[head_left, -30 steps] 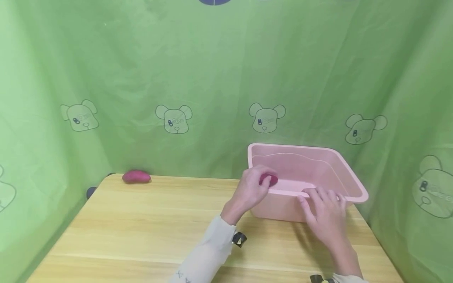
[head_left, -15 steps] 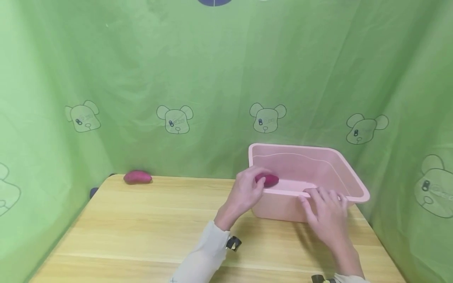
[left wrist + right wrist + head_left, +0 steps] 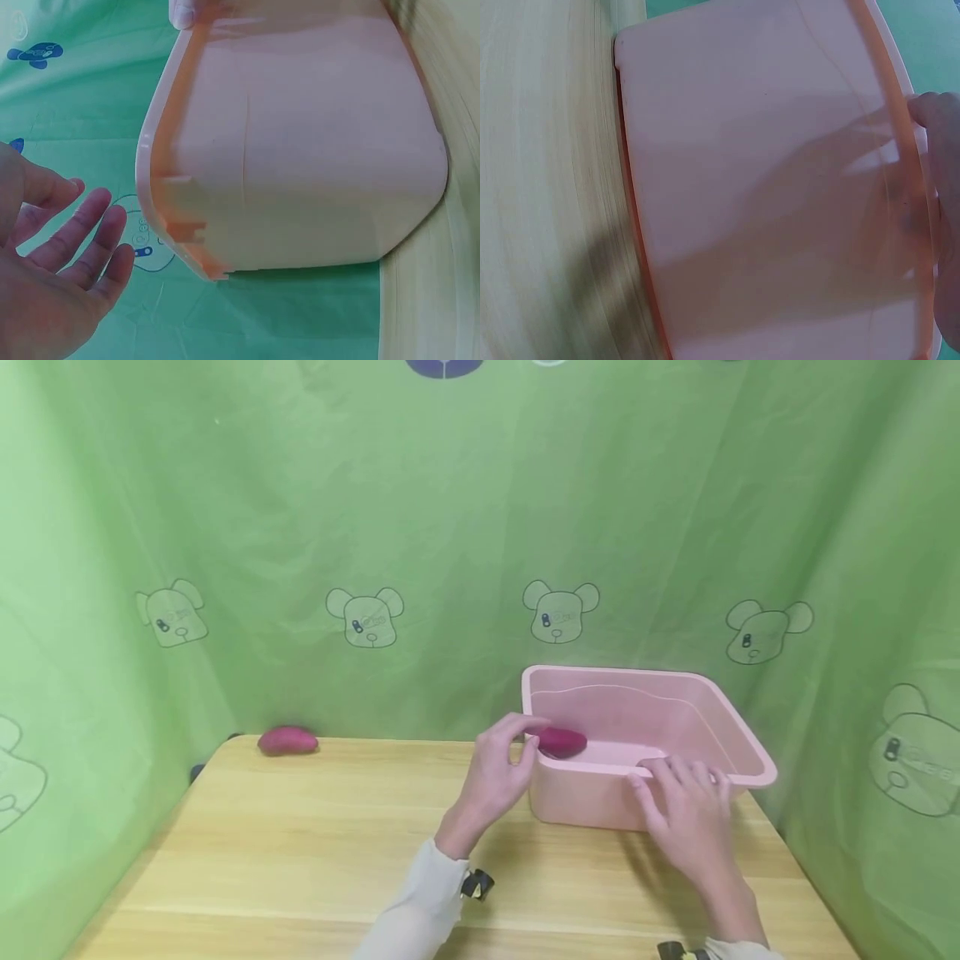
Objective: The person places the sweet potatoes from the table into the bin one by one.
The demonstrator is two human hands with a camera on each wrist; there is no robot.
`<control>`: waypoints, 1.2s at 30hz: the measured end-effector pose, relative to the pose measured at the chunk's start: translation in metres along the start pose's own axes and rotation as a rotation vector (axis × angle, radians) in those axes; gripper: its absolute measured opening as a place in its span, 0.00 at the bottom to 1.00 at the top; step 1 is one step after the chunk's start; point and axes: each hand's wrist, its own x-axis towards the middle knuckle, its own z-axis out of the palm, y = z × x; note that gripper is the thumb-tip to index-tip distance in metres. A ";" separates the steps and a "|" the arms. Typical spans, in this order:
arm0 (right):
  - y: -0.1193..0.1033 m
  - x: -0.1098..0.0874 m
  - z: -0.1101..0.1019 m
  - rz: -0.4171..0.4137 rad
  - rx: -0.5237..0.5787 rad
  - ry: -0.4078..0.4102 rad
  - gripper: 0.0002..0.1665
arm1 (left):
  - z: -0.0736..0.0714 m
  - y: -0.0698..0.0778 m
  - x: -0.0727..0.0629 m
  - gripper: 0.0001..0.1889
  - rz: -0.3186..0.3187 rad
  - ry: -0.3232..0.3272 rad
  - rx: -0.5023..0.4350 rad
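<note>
Right of centre in the frame, we see a pink tub (image 3: pixel 581 799) on a wooden table (image 3: pixel 285 852), with one purplish-red sweet potato (image 3: pixel 564 742) lying inside, at its left end. We see the left hand (image 3: pixel 491 774) beside the tub's near left corner, fingers loosely bent and spread; the left wrist view shows it holding nothing. The right hand (image 3: pixel 690 814) grips the near rim, thumb outside, fingers hooked over. Towards the left of the frame, we find another sweet potato (image 3: pixel 288 741) by the table's far edge, before a green curtain (image 3: pixel 450 493).
</note>
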 end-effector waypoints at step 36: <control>0.000 -0.002 -0.001 -0.002 -0.012 0.011 0.16 | -0.056 -0.031 -0.023 0.13 0.038 0.141 0.061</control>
